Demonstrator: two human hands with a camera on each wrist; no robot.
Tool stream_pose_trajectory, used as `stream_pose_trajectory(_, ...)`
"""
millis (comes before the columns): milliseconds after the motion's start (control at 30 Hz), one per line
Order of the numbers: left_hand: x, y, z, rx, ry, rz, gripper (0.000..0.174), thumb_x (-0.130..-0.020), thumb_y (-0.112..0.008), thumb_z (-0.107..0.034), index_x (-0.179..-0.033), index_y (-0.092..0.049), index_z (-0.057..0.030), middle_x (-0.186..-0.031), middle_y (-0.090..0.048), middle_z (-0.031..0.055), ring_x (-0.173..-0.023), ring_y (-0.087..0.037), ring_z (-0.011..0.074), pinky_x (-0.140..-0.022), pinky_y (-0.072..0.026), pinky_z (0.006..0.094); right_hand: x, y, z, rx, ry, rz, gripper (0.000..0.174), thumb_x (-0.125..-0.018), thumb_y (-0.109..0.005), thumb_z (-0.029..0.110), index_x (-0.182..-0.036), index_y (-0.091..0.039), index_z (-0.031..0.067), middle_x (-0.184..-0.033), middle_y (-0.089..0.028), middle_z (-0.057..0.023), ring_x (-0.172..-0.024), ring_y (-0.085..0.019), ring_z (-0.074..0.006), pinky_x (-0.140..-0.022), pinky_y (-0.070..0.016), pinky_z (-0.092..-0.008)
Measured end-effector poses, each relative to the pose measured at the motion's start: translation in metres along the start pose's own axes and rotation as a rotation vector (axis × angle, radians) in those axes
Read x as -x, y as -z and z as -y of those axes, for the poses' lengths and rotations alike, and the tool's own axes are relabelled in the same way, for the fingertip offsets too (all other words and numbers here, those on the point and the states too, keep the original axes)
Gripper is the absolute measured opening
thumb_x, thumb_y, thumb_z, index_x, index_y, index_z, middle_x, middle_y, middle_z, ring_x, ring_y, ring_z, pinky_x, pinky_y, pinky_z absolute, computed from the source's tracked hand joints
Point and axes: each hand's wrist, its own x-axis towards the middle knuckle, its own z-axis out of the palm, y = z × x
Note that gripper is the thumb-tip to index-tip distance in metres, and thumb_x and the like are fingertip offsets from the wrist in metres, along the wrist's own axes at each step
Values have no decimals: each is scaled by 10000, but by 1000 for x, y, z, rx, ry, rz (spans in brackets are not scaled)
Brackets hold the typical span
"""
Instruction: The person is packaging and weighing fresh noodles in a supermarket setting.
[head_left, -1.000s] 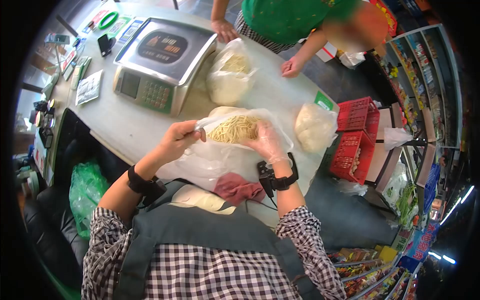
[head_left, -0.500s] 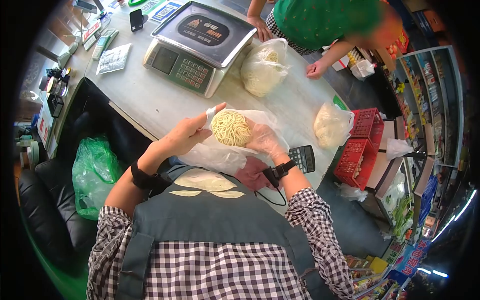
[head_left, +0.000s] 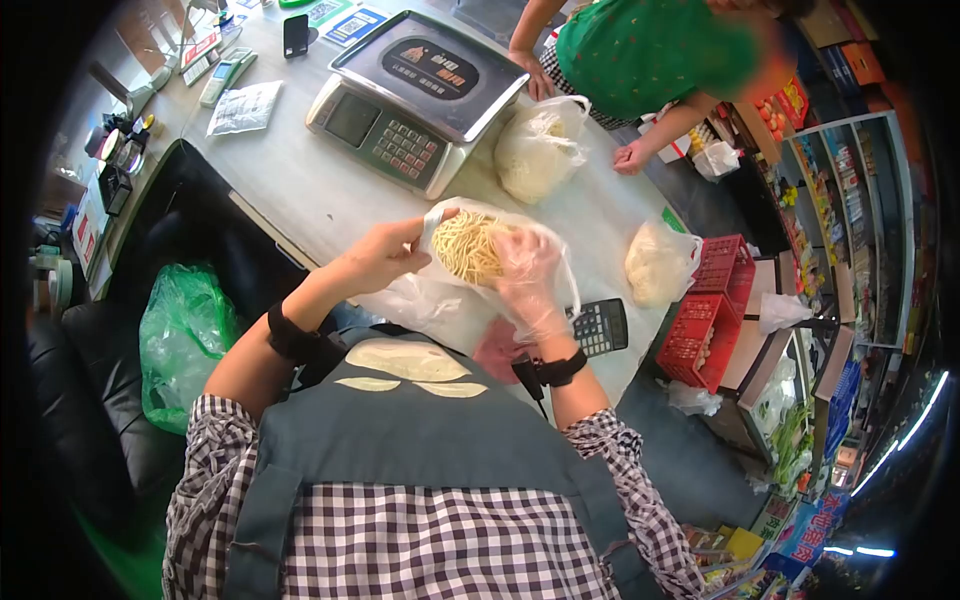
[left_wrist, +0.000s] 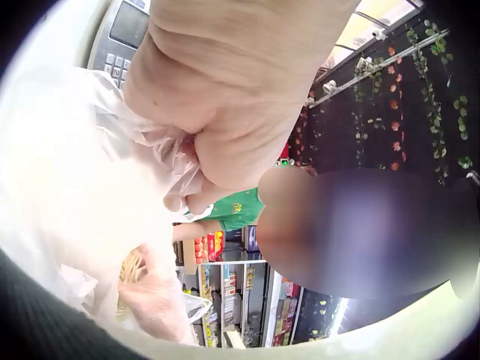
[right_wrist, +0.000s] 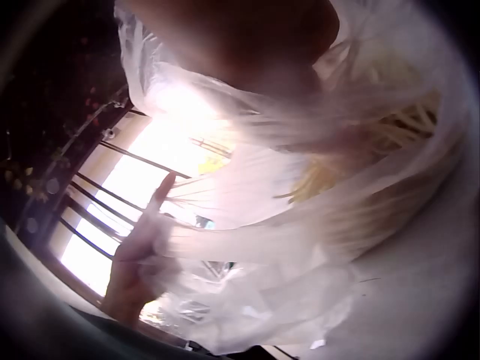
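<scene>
A pile of yellow noodles lies in a thin clear plastic bag close in front of my apron. My left hand pinches the bag's left rim between thumb and fingers; in the left wrist view the plastic gathers under them. Inside the bag, my right hand, in a clear plastic glove, has its fingers curled on the right side of the noodles. Film covers part of that hand, and its fingertips are hidden. Strands show beside it in the right wrist view.
Beyond the bag stands a weighing scale, with a tied bag beside it. Another filled bag sits at the table's right edge. A calculator and a reddish cloth lie nearby. Across the table stands a person in green.
My left fingers, straighter half a second ago, now bend in at the bag's rim. The right hand has come up over the noodles. The head view has shifted, bringing the calculator into sight.
</scene>
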Motion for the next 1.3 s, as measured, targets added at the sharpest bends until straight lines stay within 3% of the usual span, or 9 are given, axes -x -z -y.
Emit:
stream_pose_trajectory(67,3,-3,-1,320,30,-28,714,-862,-569,51,-1490,-383,-232,-728,-407,-54,-674,-372,72,-626,-361,228,-5,-1,18,-75,181,-227,459,-746,-694,184,-1190,-579,153,-1186,-515,-158,-1107,-496,-358,-847,-439,-482)
stream_pose_trajectory(367,8,5,-2,286,68,-26,699,-884,-549,12,-1495,-371,-276,-729,-327,-38,-664,-360,90,-624,-372,237,-35,-40,2,-20,88,135,293,-848,-553,129,-1138,-598,134,-981,-607,-121,-959,-603,-304,-797,-489,-431)
stream_pose_trajectory(433,8,3,-2,291,59,-51,707,-886,-542,18,-1501,-357,-277,-731,-330,-36,-666,-360,91,-626,-374,237,-35,-11,-5,-211,190,-238,287,-773,-570,52,-1047,-637,102,-930,-626,-129,-884,-616,-332,-792,-502,-407)
stream_pose_trajectory(600,4,1,-16,324,11,-72,727,-887,-535,24,-1516,-324,-273,-734,-336,-33,-668,-359,92,-632,-381,238,-19,1,-2,-152,207,-331,306,-774,-553,36,-1063,-629,100,-940,-624,-142,-930,-603,-331,-824,-498,-416)
stream_pose_trajectory(667,6,7,-24,261,83,-18,712,-891,-519,59,-1519,-318,-210,-802,-433,-46,-710,-385,62,-648,-368,213,-31,-4,3,-78,-180,424,242,-807,-558,87,-1041,-618,101,-980,-606,-124,-970,-577,-309,-826,-495,-394)
stream_pose_trajectory(833,6,4,-22,175,17,-2,700,-880,-564,14,-1508,-338,-197,-721,-365,-31,-661,-359,77,-602,-358,249,-34,-3,41,63,191,-118,290,-809,-583,134,-1095,-597,90,-1019,-611,-112,-1046,-577,-254,-853,-487,-372)
stream_pose_trajectory(1000,18,2,14,136,16,-32,672,-865,-572,18,-1482,-393,-181,-722,-363,-38,-666,-361,79,-599,-347,249,-21,-22,25,-134,-32,183,542,-807,-617,225,-1308,-473,76,-1174,-584,-183,-1039,-594,-345,-880,-483,-435)
stream_pose_trajectory(1233,21,7,9,118,58,-18,668,-872,-567,21,-1487,-385,-166,-762,-408,-49,-688,-383,69,-630,-365,232,-27,-19,5,-116,-264,490,404,-770,-594,133,-1171,-573,81,-1162,-580,-192,-962,-606,-356,-804,-486,-447)
stream_pose_trajectory(1300,25,4,8,261,61,-14,674,-881,-551,29,-1500,-360,-157,-780,-415,-53,-695,-386,63,-641,-366,224,-14,14,27,-99,59,-353,311,-715,-605,90,-1026,-614,89,-1063,-605,-159,-885,-602,-334,-751,-480,-442)
